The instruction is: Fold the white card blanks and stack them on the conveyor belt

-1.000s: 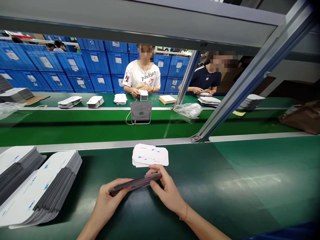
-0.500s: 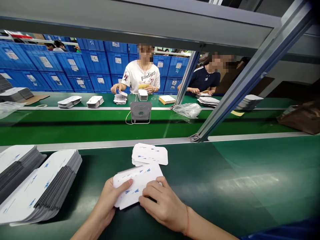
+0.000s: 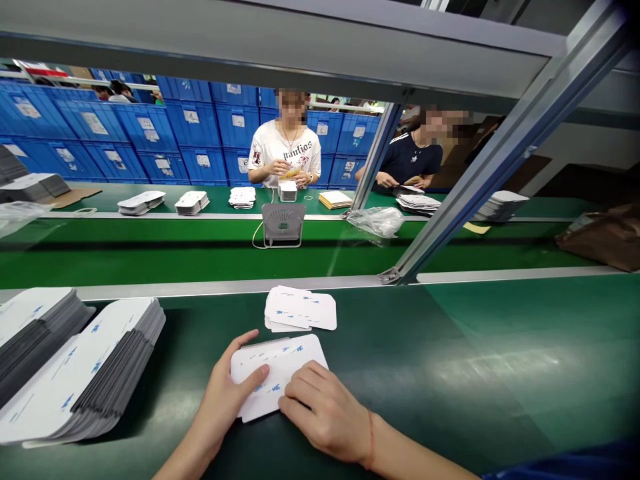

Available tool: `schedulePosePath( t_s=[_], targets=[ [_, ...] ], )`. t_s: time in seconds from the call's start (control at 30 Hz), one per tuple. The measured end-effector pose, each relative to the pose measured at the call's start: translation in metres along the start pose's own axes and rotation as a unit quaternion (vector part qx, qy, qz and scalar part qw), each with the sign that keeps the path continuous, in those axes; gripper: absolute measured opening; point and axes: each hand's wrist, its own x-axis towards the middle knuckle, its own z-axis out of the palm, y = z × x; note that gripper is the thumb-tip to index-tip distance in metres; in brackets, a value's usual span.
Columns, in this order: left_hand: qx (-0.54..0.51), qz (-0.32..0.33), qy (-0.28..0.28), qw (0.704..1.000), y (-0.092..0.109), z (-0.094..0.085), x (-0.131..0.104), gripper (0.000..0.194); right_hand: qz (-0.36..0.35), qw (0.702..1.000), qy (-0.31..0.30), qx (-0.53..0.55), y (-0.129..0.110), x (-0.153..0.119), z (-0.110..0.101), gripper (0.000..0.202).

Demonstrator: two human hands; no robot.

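A small stack of white rounded adhesive sheets (image 3: pixel 287 360), printed with blue 3M marks, lies at the front middle under both hands. My left hand (image 3: pixel 225 393) grips its left side, thumb on top and index finger stretched along the far edge; the other fingers are hidden. On the right edge, the curled fingers of my right hand (image 3: pixel 325 413) close on the sheets, with their tips partly out of sight. Just beyond is a loose, fanned pile of similar sheets (image 3: pixel 300 309).
Tall stacks of dark-edged sheets (image 3: pixel 117 360) stand at left on the green table (image 3: pixel 450 373). Behind a metal frame post (image 3: pixel 480 153) runs a green belt (image 3: pixel 125 250) with a small fan (image 3: pixel 283 223). Two people (image 3: pixel 285 150) sit opposite, before blue crates (image 3: pixel 150 127).
My left index finger has lifted and stretched outward. The held sheets have shifted slightly right and down, apart from the pile behind. The person opposite has drawn one hand back from a pile.
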Motion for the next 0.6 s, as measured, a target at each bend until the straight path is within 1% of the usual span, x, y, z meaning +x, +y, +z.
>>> schedulePosePath(
  t_s=[0.03, 0.1, 0.17, 0.23, 0.37, 0.47, 0.53, 0.6],
  targets=[
    [0.030, 0.031, 0.012, 0.999, -0.001, 0.000, -0.001, 0.070, -0.001, 1.000, -0.001, -0.002, 0.000, -0.001, 0.001, 0.027],
    [0.077, 0.088, 0.030, 0.993, -0.005, 0.000, -0.001, 0.063, -0.003, 1.000, 0.002, -0.007, 0.000, -0.001, 0.003, 0.028],
    [0.114, 0.122, 0.041, 0.985, -0.010, -0.002, -0.001, 0.053, -0.003, 1.000, 0.007, -0.011, -0.001, -0.001, 0.005, 0.028],
    [0.143, 0.125, 0.033, 0.981, -0.016, -0.005, 0.000, 0.047, -0.003, 1.000, 0.013, -0.014, -0.001, -0.002, 0.008, 0.028],
    [0.194, 0.116, 0.004, 0.974, -0.025, -0.013, 0.002, 0.045, 0.002, 1.000, 0.005, -0.010, -0.003, -0.006, 0.013, 0.026],
    [0.261, 0.127, -0.019, 0.957, -0.028, -0.018, 0.007, 0.041, 0.022, 0.999, -0.036, 0.009, -0.004, -0.009, 0.016, 0.022],
    [0.314, 0.151, -0.028, 0.937, -0.029, -0.022, 0.011, 0.038, 0.035, 0.995, -0.090, 0.014, -0.003, -0.008, 0.016, 0.018],
    [0.354, 0.196, -0.028, 0.914, -0.029, -0.027, 0.014, 0.037, 0.045, 0.987, -0.151, 0.017, -0.002, -0.003, 0.014, 0.016]
  ],
)
